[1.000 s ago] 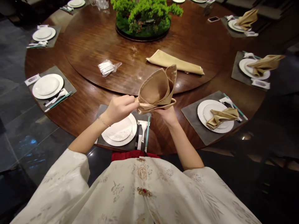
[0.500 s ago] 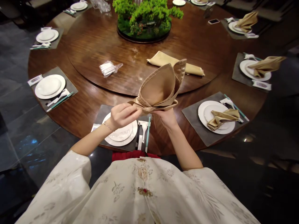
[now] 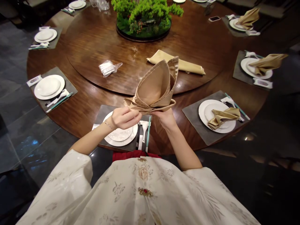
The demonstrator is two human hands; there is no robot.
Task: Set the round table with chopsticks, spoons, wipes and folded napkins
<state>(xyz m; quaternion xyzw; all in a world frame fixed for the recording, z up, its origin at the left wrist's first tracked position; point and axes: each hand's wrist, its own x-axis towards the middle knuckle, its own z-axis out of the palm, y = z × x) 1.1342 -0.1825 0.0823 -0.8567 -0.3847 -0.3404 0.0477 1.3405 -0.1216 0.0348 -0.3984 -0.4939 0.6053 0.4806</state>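
Between my two hands, above the table edge, is a tan cloth napkin (image 3: 153,86) folded into a shape with upright pointed petals and a flat band at its base. My left hand (image 3: 125,118) pinches the lower left end of that band. Under the right side of the base, my right hand (image 3: 165,118) grips the cloth, its fingertips partly hidden by the folds. Below my left hand lies a stack of white plates (image 3: 120,137) on a grey placemat (image 3: 103,109). To the right of the plates are a white spoon (image 3: 144,129) and teal-ended chopsticks (image 3: 148,132).
A rolled tan cloth (image 3: 178,62) and a clear bag of white items (image 3: 109,68) lie on the turntable (image 3: 86,53). Behind them stands a green miniature tree display (image 3: 145,22). Folded napkins rest on plates at right, one nearby (image 3: 225,117). A phone (image 3: 214,19) lies farther back.
The napkin has shifted slightly left and its petals lean a little more to the left. My hands keep hold of its base. The view has moved slightly.
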